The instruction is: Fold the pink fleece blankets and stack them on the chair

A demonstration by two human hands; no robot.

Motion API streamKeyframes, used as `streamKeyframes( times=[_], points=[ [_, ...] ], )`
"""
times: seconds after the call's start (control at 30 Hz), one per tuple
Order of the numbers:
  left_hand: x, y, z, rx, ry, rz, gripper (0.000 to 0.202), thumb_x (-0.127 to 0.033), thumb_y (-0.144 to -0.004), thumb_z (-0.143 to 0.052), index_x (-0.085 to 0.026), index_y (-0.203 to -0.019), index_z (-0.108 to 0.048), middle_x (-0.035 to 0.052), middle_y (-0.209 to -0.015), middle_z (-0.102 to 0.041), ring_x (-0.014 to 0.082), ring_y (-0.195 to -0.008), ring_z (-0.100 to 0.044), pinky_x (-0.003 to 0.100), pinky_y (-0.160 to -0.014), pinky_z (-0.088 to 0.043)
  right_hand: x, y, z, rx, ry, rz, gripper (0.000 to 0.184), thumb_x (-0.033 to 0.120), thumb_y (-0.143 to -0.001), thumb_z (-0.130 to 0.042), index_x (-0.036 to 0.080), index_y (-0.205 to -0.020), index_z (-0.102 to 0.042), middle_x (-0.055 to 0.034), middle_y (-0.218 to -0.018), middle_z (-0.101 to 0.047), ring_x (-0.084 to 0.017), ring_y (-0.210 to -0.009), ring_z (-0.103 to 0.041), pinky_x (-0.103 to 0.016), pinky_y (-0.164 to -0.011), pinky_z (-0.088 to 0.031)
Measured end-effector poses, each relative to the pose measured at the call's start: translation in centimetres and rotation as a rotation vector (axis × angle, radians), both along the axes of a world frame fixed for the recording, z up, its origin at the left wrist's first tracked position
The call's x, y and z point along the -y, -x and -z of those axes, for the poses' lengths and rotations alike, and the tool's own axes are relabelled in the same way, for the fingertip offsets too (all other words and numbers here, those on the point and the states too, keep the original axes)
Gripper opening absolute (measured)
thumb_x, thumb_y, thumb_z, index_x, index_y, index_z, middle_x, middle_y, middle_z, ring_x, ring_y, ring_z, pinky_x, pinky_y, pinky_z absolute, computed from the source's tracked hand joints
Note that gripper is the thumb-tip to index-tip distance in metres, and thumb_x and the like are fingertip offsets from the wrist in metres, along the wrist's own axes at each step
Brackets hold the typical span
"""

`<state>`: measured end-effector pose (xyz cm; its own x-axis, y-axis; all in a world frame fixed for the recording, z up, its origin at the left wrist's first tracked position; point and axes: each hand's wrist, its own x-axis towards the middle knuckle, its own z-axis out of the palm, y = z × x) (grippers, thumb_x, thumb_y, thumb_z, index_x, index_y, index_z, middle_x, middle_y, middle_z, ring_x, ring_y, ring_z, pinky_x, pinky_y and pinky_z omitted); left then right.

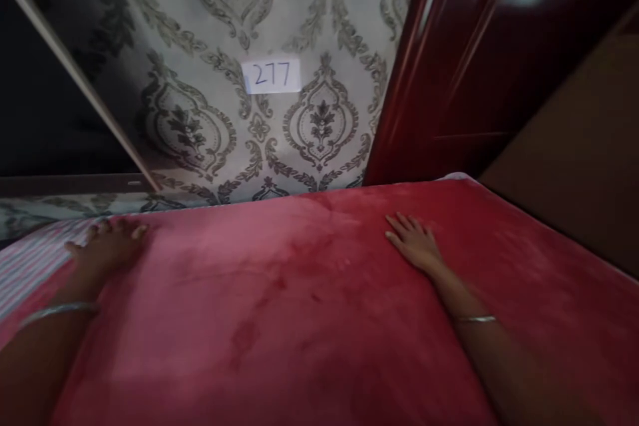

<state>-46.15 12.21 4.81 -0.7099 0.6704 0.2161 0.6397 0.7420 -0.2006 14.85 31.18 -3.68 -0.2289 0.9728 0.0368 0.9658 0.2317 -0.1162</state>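
A red plush blanket [279,293] lies spread over a broad flat surface in front of me, its pile marked by darker smudges and streaks. My left hand [107,245] rests at its far left edge, fingers spread, close to a striped cloth [34,263] that shows there. On the right half of the blanket, my right hand [412,239] lies flat with its fingers stretched out and nothing in them. Each wrist wears a thin silver bangle.
Behind the blanket stands a wall with damask wallpaper [214,106], bearing a white paper label [272,76] marked 277. A dark screen [50,93] is at the left. A glossy dark red wooden door [449,66] and a brown panel [574,146] stand at the right.
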Motion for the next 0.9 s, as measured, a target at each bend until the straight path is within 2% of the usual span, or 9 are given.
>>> streamKeyframes(
  times=[0.07, 0.17, 0.27, 0.37, 0.53, 0.67, 0.77, 0.83, 0.9],
  points=[
    [-2.3, -3.9, -0.1, 0.090, 0.020, 0.114, 0.066, -0.042, -0.104, -0.014, -0.008, -0.151, -0.047, 0.0197, -0.164, -0.040, 0.0320, -0.151, -0.040, 0.062, -0.115, -0.039, 0.2, 0.2, -0.4, -0.011, 0.001, -0.003, 0.062, 0.055, -0.105, -0.026, 0.033, -0.162, -0.036, -0.0045, -0.172, -0.029, -0.032, -0.158, -0.024, -0.063, -0.124, -0.022],
    [-7.0, -12.2, 0.3, 0.264, 0.112, 0.411, 0.063, -0.040, -0.103, -0.026, -0.009, -0.155, -0.043, 0.0183, -0.167, -0.033, 0.0280, -0.157, -0.028, 0.053, -0.122, -0.033, 0.6, 0.4, -0.9, -0.020, 0.028, 0.003, 0.062, 0.054, -0.106, -0.026, 0.032, -0.163, -0.035, -0.0049, -0.172, -0.027, -0.032, -0.158, -0.022, -0.062, -0.125, -0.020],
    [-11.3, -20.7, 1.8, 0.363, 0.105, 0.647, 0.066, -0.045, -0.102, -0.031, -0.013, -0.159, -0.038, 0.0178, -0.170, -0.027, 0.0290, -0.158, -0.025, 0.054, -0.123, -0.030, 0.8, 0.4, -1.3, -0.039, 0.053, -0.005, 0.062, 0.055, -0.107, -0.025, 0.032, -0.164, -0.031, -0.0050, -0.173, -0.025, -0.031, -0.159, -0.020, -0.061, -0.125, -0.018],
    [-13.7, -26.3, 3.6, 0.364, 0.069, 0.710, 0.066, -0.047, -0.104, -0.030, -0.016, -0.162, -0.034, 0.0182, -0.170, -0.025, 0.0306, -0.159, -0.024, 0.058, -0.123, -0.027, 0.7, 0.2, -1.5, -0.048, 0.056, -0.008, 0.062, 0.055, -0.107, -0.024, 0.032, -0.165, -0.028, -0.0053, -0.173, -0.024, -0.031, -0.159, -0.019, -0.060, -0.125, -0.018],
    [-14.1, -28.1, 5.5, 0.257, 0.036, 0.687, 0.065, -0.047, -0.104, -0.031, -0.017, -0.161, -0.036, 0.0175, -0.170, -0.028, 0.0336, -0.158, -0.025, 0.063, -0.123, -0.024, 0.4, 2.3, -3.1, -0.050, 0.085, 0.021, 0.063, 0.055, -0.107, -0.028, 0.029, -0.164, -0.032, -0.0087, -0.173, -0.022, -0.034, -0.160, -0.013, -0.066, -0.124, -0.016],
    [-14.0, -27.5, 5.5, 0.255, 0.033, 0.697, 0.065, -0.045, -0.104, -0.030, -0.017, -0.163, -0.034, 0.0164, -0.170, -0.027, 0.0325, -0.158, -0.025, 0.062, -0.123, -0.025, 0.4, 7.7, -4.6, -0.124, 0.067, -0.355, 0.062, 0.055, -0.106, -0.036, 0.032, -0.163, -0.033, -0.0071, -0.174, -0.019, -0.032, -0.161, -0.010, -0.062, -0.126, -0.010],
    [-14.3, -27.3, 5.5, 0.237, 0.048, 0.700, 0.066, -0.045, -0.103, -0.030, -0.018, -0.163, -0.034, 0.0161, -0.170, -0.028, 0.0330, -0.157, -0.026, 0.063, -0.122, -0.027, -0.4, 10.6, -4.4, -0.166, 0.145, -0.638, 0.063, 0.059, -0.106, -0.033, 0.034, -0.164, -0.029, -0.0035, -0.174, -0.016, -0.028, -0.161, -0.012, -0.056, -0.128, -0.012],
    [-14.6, -27.2, 5.6, 0.216, 0.059, 0.693, 0.066, -0.045, -0.102, -0.031, -0.019, -0.163, -0.034, 0.0158, -0.169, -0.029, 0.0325, -0.157, -0.027, 0.061, -0.121, -0.028, -2.0, 10.4, -3.7, -0.143, 0.151, -0.716, 0.064, 0.062, -0.105, -0.033, 0.037, -0.164, -0.030, -0.0004, -0.174, -0.018, -0.026, -0.161, -0.013, -0.053, -0.129, -0.011],
    [-14.9, -27.0, 5.8, 0.196, 0.062, 0.692, 0.067, -0.045, -0.101, -0.031, -0.019, -0.163, -0.035, 0.0152, -0.169, -0.029, 0.0320, -0.157, -0.027, 0.060, -0.121, -0.029, -4.3, 8.0, -3.1, -0.109, 0.125, -0.666, 0.063, 0.062, -0.105, -0.033, 0.036, -0.163, -0.033, 0.0003, -0.173, -0.021, -0.025, -0.161, -0.013, -0.051, -0.130, -0.010]
  ],
)
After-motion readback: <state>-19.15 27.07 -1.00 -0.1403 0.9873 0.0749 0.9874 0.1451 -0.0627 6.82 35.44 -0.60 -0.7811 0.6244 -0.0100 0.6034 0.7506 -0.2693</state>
